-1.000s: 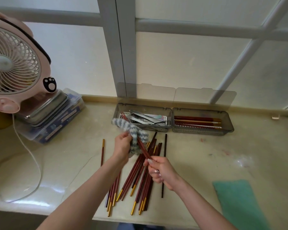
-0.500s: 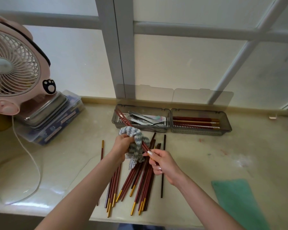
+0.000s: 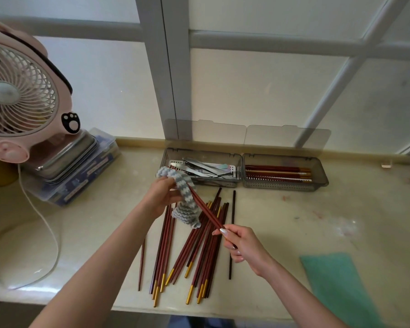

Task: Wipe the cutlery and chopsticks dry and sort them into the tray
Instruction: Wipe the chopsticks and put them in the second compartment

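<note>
My left hand point(image 3: 162, 194) grips a grey-and-white zigzag cloth point(image 3: 184, 197) wrapped round the far end of a red-brown chopstick pair point(image 3: 207, 213). My right hand point(image 3: 243, 247) pinches the near end of that pair. Under them, several red-brown chopsticks with gold ends point(image 3: 194, 252) lie fanned on the counter. At the back stands a grey two-part tray point(image 3: 243, 171): metal cutlery point(image 3: 206, 170) fills its left compartment, chopsticks point(image 3: 278, 172) lie in its right one.
A pink desk fan point(image 3: 19, 98) sits on stacked boxes point(image 3: 71, 166) at the left, its white cord point(image 3: 45, 221) looping over the counter. A green cloth point(image 3: 339, 287) lies at the front right. The window frame rises right behind the tray.
My right hand has pulled the chopstick pair back toward me through the cloth, so more of it shows between the hands. The cloth now sits at the far end.
</note>
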A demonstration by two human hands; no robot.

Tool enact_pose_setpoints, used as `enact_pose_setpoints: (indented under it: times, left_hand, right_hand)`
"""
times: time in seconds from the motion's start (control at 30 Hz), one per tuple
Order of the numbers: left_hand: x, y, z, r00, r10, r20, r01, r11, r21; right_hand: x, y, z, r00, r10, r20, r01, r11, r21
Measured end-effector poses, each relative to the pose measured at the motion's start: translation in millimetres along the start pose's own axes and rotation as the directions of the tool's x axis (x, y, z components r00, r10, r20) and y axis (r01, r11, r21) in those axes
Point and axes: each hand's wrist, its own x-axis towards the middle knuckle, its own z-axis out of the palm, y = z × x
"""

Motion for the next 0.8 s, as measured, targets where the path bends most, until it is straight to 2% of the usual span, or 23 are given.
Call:
enact_pose_setpoints:
  times: [0.07, 0.2, 0.47, 0.6, 0.7, 0.8]
  left_hand:
    - [-0.6, 2.0, 1.2, 1.0, 0.019, 0.021, -0.02, 1.0, 0.022]
    - [5.4, -0.5, -1.2, 0.992, 0.074, -0.107, -0.068, 0.996, 0.057]
    - [14.8, -2.0, -2.0, 0.98, 0.062, -0.19, -0.106, 0.967, -0.231]
    - [16.7, -3.6, -8.5, 0.975, 0.055, -0.213, -0.115, 0.953, -0.281]
    - [8.4, -5.5, 2.4, 0.975, 0.086, -0.206, -0.136, 0.961, -0.24]
    - [-10.8, -21.1, 29.2, 0.981, 0.057, -0.186, -0.083, 0.988, -0.132]
  right_hand:
    - [-2.1, 2.2, -1.3, 1.0, -0.013, -0.007, 0.013, 1.0, -0.009]
    - [-8.6, 4.9, 2.2, 0.999, -0.046, -0.014, 0.046, 0.999, -0.014]
    - [-13.6, -1.7, 18.4, 0.996, -0.091, 0.024, 0.091, 0.996, 0.012]
    - [-8.0, -9.3, 16.2, 0.995, -0.046, 0.089, 0.038, 0.995, 0.095]
    - [-4.7, -9.9, 16.8, 0.996, -0.004, 0.088, -0.011, 0.985, 0.174]
    - [6.0, -18.7, 25.0, 0.999, -0.007, 0.053, -0.009, 0.959, 0.283]
